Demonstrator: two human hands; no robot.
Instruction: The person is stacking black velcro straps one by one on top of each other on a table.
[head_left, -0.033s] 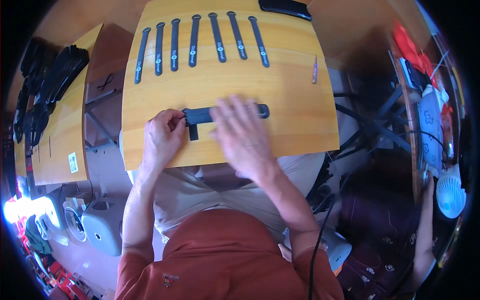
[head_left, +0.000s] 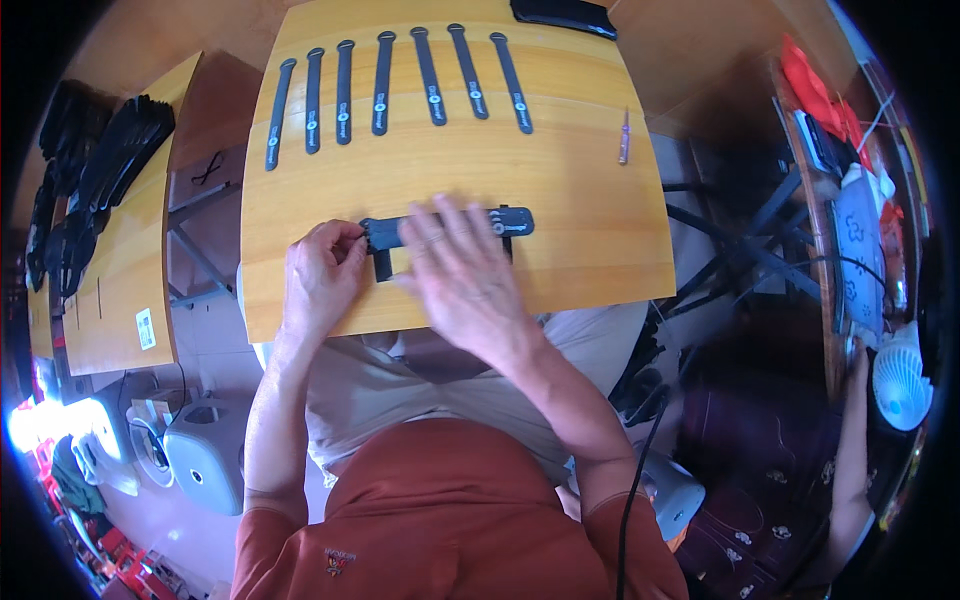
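Note:
A dark grey strap [head_left: 515, 222] with a rounded right end and pale printing lies crosswise near the table's front edge. My left hand [head_left: 325, 275] pinches its left end between thumb and fingertips. Across the strap's middle lies my right hand [head_left: 462, 270], flat, fingers stretched out and slightly apart, hiding that stretch. Below the strap a short black tab [head_left: 384, 266] sticks out near my left fingers. Another dark bit shows beneath the strap right of my right hand; what these belong to is covered.
Several similar straps [head_left: 381, 85] lie in a row toward the table's far side. A small purple screwdriver-like tool [head_left: 625, 140] lies at the right, a black pouch-like item [head_left: 565, 15] at the far edge. Black strips [head_left: 128, 145] are heaped on the left table. Another person's arm [head_left: 852, 450] shows far right.
My right hand has shifted a little left along the strap, baring more of its printed right end. My left hand keeps its pinch at the left end.

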